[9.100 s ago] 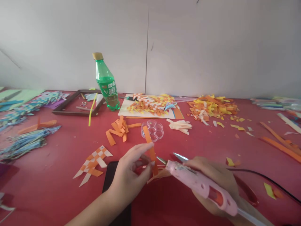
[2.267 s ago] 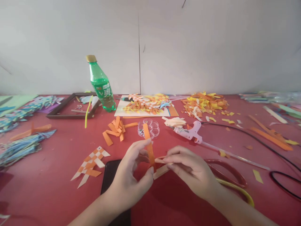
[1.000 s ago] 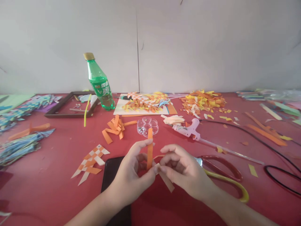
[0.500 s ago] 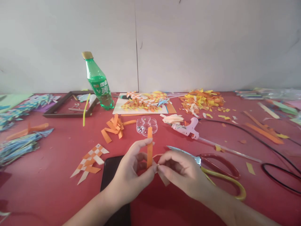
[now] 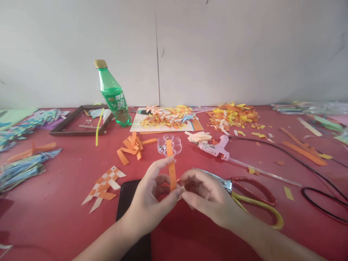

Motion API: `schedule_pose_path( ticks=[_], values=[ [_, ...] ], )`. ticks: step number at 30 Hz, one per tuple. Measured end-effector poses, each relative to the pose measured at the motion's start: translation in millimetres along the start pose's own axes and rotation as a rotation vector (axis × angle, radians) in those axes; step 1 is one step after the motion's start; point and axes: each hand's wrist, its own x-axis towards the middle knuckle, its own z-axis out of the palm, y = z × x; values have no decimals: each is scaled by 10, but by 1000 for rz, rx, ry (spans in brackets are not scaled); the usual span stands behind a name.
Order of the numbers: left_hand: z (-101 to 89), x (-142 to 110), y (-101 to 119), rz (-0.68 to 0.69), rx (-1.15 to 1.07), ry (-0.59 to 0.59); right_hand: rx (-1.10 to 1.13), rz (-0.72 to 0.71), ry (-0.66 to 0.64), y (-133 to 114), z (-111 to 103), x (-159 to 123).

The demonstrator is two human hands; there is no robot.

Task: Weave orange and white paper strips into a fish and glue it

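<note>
Between the fingers of my left hand (image 5: 154, 197) an orange paper strip (image 5: 171, 165) stands upright, its top leaning slightly left. My right hand (image 5: 208, 195) pinches a pale paper strip (image 5: 181, 193) against the foot of the orange one, and the thumbs nearly meet there. Fingers hide most of the pale strip. To the left lies a woven orange-and-white paper piece (image 5: 104, 185) with loose tails. Scissors (image 5: 252, 195) with red and yellow handles rest beside my right hand, partly behind it. A black phone (image 5: 129, 199) lies under my left hand and forearm.
A clear petal-shaped box (image 5: 176, 145), orange strips (image 5: 132, 146) and a pink glue gun (image 5: 217, 146) with its black cord lie beyond my hands. Farther back are a green bottle (image 5: 115, 99), a dark frame (image 5: 77, 133) and paper scraps (image 5: 235, 115).
The orange strip has tipped left and its top is a little lower in view. My right fingers have shifted slightly left over the pale strip.
</note>
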Motion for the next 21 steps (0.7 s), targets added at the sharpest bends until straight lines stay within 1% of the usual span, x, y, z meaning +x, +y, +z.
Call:
schedule_pose_path(
  ticks=[4,6,8,10,13,17,21],
  values=[
    [-14,5,1,38,-98,-19,53,94,-7,9,-35,24],
    [-22,19,10,86,-106,20,47,89,15,3,-70,23],
    [-32,36,14,134,-32,94,40,66,34,4,-107,17],
    [-38,49,10,146,72,131,25,38,49,18,-134,10],
    [-32,53,-7,122,159,91,-18,-5,83,60,-143,0],
    [-10,43,-30,111,157,23,-39,-18,134,100,-120,-27],
    [-6,35,-47,122,138,-26,-70,-2,114,85,-108,-54]
  ],
)
